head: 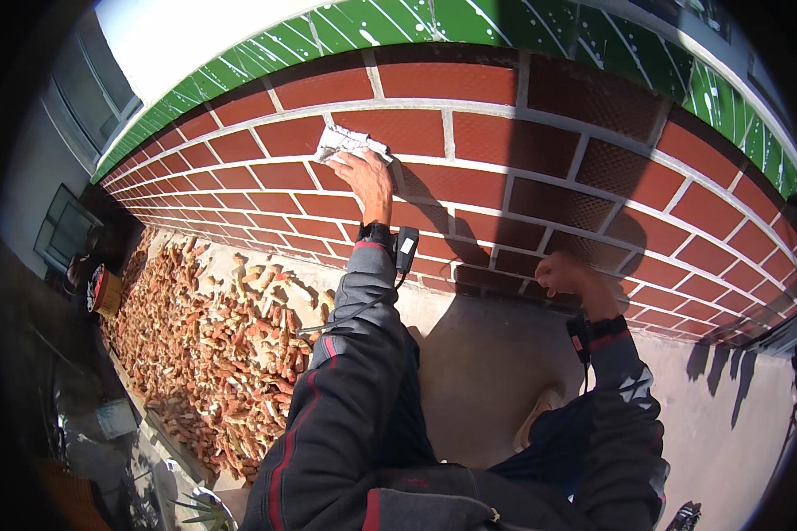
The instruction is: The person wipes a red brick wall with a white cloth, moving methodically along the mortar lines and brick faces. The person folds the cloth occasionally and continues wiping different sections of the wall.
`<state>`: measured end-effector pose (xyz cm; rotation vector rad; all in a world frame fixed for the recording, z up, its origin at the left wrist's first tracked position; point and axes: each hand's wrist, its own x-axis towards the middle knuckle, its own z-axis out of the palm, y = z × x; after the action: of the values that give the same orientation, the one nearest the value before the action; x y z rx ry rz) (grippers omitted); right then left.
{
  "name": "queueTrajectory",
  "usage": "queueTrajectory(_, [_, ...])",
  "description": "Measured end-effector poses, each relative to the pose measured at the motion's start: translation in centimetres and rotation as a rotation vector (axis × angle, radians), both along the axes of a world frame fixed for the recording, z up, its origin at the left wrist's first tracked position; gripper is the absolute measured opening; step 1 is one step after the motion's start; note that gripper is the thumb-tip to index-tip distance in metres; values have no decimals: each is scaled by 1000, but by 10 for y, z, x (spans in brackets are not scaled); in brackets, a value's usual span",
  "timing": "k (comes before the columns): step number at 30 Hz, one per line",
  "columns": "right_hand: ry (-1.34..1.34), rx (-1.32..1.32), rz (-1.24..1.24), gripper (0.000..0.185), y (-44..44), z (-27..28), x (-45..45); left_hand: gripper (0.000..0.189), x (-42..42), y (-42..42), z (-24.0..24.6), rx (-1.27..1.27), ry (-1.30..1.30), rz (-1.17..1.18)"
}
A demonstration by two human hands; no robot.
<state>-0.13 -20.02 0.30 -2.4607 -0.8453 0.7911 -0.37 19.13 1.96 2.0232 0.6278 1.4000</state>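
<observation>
My left hand (366,180) presses a folded white cloth (347,139) with dark marks flat against a wall of red brick-pattern tiles (412,131). The fingers lie over the cloth's lower edge, and the palm side is hidden. Lower and to the right, my right hand (563,273) hangs in shadow before the same wall, its fingers loosely curled. No object shows in it, though the inside of the hand is hidden. Pale joints run between the tiles. Each wrist wears a black strap with a small device, and a cable trails from the left device (406,249).
A green tile band (398,23) with white streaks tops the red tiles. Corn cobs (206,352) cover the ground at left, near a yellow-and-red bucket (106,295). A potted spiky plant (209,511) stands at lower left. Shadowed concrete (485,378) lies below my hands.
</observation>
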Motion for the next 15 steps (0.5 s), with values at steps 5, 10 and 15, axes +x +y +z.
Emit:
queueTrajectory(5, [10,79,3,21,-1,-3,-1,72,6,-34,51,139,-26,-67])
queueTrajectory(10, [39,80,-28,21,-4,-10,3,73,-4,-134,72,720,55,-298])
queueTrajectory(15, [-14,128,-9,18,-4,-11,7,71,-10,-189,62,856,199,-451])
